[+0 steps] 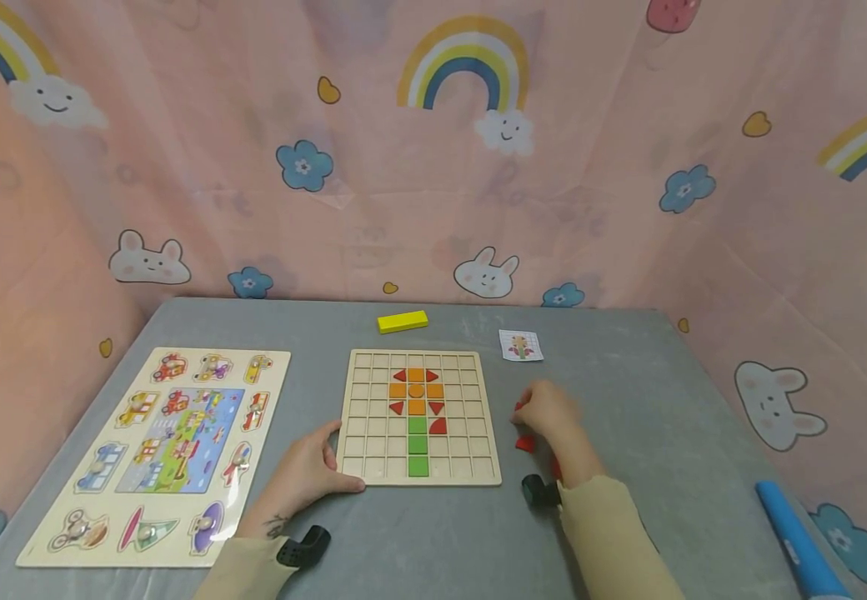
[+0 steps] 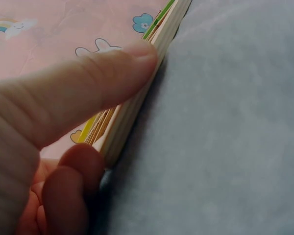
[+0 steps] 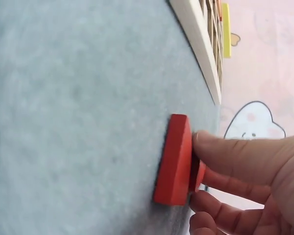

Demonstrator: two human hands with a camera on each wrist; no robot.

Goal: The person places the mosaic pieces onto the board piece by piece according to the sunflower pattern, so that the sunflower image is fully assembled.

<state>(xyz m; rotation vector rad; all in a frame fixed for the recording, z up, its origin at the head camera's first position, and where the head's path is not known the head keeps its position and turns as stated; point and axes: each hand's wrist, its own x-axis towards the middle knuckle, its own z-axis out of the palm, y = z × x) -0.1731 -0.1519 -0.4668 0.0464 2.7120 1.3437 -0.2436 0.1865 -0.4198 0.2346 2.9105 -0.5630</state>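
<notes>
My left hand grips the near left corner of a wooden grid board, thumb along the front edge and fingers at the left side. Orange, red and green pieces fill some of its squares, with a red quarter-round block beside the green column. Right of the board, my right hand pinches a red block between thumb and fingers; its shape is mostly hidden. Closer to me lies another red block on the cloth. A further red piece shows partly beneath the right wrist.
On the left lies a vehicle puzzle board. A yellow bar rests behind the grid board, and a small picture card lies at back right. Toward the right edge is a blue cylindrical object.
</notes>
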